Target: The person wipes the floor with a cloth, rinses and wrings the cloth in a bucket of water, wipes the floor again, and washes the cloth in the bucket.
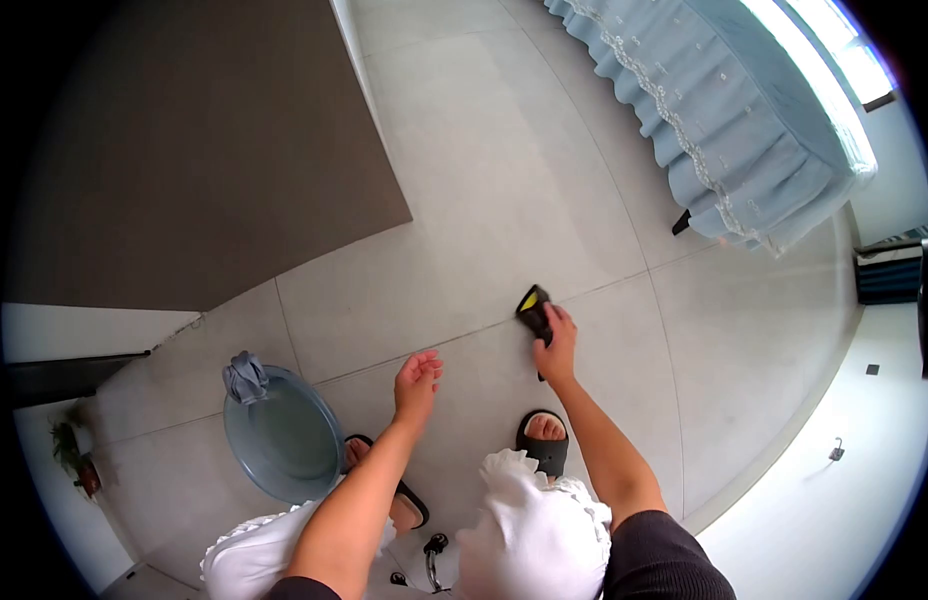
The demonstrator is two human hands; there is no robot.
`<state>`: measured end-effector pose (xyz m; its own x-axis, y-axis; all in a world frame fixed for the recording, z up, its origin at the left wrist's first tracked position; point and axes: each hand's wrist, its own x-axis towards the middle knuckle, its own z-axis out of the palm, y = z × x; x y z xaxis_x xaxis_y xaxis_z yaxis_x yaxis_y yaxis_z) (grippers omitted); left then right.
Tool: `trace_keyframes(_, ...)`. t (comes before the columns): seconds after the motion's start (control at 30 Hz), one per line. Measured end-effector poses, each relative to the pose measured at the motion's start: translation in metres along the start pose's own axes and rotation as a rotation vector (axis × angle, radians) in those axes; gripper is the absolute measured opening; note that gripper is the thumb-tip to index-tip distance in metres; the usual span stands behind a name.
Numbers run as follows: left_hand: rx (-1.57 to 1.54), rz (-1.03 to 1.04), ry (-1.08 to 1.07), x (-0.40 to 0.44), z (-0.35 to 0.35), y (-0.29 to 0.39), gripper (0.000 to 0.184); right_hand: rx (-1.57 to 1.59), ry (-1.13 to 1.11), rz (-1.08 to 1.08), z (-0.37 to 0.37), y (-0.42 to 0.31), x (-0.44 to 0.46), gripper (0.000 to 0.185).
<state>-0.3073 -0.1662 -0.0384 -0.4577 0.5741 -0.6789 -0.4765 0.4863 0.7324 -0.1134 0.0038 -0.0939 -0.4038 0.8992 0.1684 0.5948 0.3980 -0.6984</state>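
Observation:
My right hand [557,347] grips a black handheld tool with a wide, flared head and a bright yellow patch [533,309]. The tool is low over the tiled floor, near a joint between tiles; whether it touches the floor I cannot tell. My left hand [418,385] is empty, its fingers loosely bent and apart, above the floor to the left of the tool. Left of my left forearm stands a blue-grey basin [329,425] that seems to hold water. A crumpled grey cloth [246,378] hangs over its far rim.
Large grey tiles [484,150] cover the floor. A dark brown panel [214,150] fills the upper left. A piece of furniture with a pale blue ruffled cover [724,130] stands at upper right. My sandalled feet [544,440] are close below. A potted plant [72,450] is far left.

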Motion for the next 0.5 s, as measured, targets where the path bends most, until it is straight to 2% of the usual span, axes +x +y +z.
trace_keyframes(0.03,0.010,-0.001,-0.004,-0.004,0.000,-0.003,0.020,-0.067,0.051,0.114,0.003,0.009,-0.009,0.068)
trace_keyframes(0.1,0.022,0.001,-0.020,-0.014,0.002,-0.007,0.020,-0.202,0.081,0.129,0.035,-0.010,-0.017,0.071)
trace_keyframes(0.2,0.030,0.027,-0.029,-0.028,-0.002,-0.009,0.020,-0.023,-0.258,-0.048,0.071,-0.053,-0.040,0.071)
trace_keyframes(0.27,0.033,0.042,-0.031,-0.033,-0.003,-0.003,0.020,0.143,-0.534,0.017,0.083,-0.076,-0.052,0.068)
trace_keyframes(0.3,0.032,0.036,-0.025,-0.036,-0.006,0.000,0.020,0.214,-0.583,0.040,0.079,-0.082,-0.057,0.066)
trace_keyframes(0.37,0.027,0.028,-0.025,-0.044,-0.009,0.002,0.020,0.321,-0.429,-0.098,0.064,-0.075,-0.062,0.065)
trace_keyframes(0.43,0.024,0.025,-0.035,-0.051,-0.007,0.001,0.021,0.306,-0.263,-0.108,0.043,-0.049,-0.061,0.062)
trace_keyframes(0.5,0.017,0.029,-0.067,-0.056,-0.004,-0.007,0.022,0.297,-0.149,0.068,0.009,-0.018,-0.063,0.060)
